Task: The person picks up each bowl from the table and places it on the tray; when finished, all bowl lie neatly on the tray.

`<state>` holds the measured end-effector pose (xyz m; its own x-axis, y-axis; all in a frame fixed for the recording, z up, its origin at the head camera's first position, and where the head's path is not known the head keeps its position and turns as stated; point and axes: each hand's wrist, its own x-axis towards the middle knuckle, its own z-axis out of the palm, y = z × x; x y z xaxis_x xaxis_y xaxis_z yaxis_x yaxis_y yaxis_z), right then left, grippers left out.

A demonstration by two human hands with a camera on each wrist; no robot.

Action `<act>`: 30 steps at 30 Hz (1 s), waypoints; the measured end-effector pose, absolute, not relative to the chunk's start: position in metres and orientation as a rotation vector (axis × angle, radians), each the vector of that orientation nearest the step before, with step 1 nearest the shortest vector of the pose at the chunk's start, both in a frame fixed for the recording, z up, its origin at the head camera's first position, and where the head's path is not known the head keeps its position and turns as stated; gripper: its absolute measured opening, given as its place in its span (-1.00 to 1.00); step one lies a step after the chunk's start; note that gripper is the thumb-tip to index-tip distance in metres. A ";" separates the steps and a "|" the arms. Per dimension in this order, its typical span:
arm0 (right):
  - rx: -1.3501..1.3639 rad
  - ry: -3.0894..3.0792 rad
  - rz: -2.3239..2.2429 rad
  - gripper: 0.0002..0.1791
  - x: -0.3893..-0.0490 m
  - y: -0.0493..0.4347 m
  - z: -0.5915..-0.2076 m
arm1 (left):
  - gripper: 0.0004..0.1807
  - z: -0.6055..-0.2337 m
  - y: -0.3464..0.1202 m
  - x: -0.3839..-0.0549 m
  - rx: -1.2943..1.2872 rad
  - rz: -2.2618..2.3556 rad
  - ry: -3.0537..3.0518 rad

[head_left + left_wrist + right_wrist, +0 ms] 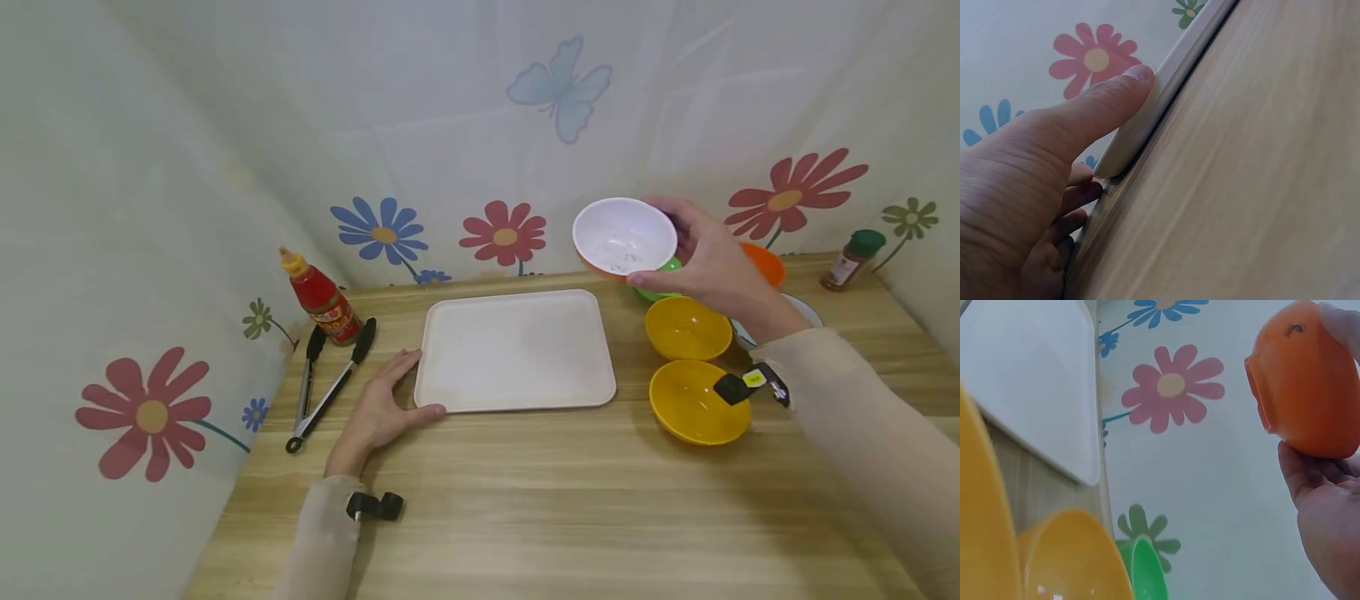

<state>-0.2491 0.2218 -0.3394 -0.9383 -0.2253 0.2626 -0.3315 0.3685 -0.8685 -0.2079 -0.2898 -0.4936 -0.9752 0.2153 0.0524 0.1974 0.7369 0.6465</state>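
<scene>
My right hand (pixel 708 254) grips an orange bowl (pixel 1310 387) with a white inside, thumb at the rim and fingers round its far side. The bowl is up in the air, tilted so its inside faces me in the head view. With fingers spread, my left hand (pixel 382 408) rests at the left end of a white rectangular tray (pixel 517 350). Its thumb touches the tray's near left corner, as the left wrist view also shows. Below the raised bowl stand a green bowl (pixel 660 292) and two yellow bowls (pixel 686 329), partly behind my right arm.
Metal tongs (pixel 330 396) with black tips lie left of my left hand, by a red sauce bottle (pixel 322 300). Behind my right wrist are another orange bowl (pixel 765 263) and a pale dish (pixel 802 310). A green-capped spice jar (pixel 853 260) stands at the far right, near the curtain.
</scene>
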 end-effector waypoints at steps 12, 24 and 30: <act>0.692 -2.422 1.720 0.03 -0.279 0.160 -0.335 | 0.26 -0.492 -0.288 -0.209 0.342 1.071 2.900; 0.739 -2.331 1.935 0.08 -0.300 0.100 -0.359 | 0.26 -0.495 -0.291 -0.208 0.338 1.071 2.904; 0.719 -2.356 1.999 0.11 -0.304 0.079 -0.380 | 0.26 -0.495 -0.291 -0.208 0.337 1.091 2.901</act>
<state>-0.3042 0.0792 -0.3800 -0.8969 -0.3554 0.2631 -0.3175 0.1035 -0.9426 -0.2079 -0.2915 -0.4951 -0.9763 0.2095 0.0536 0.1929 0.7319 0.6535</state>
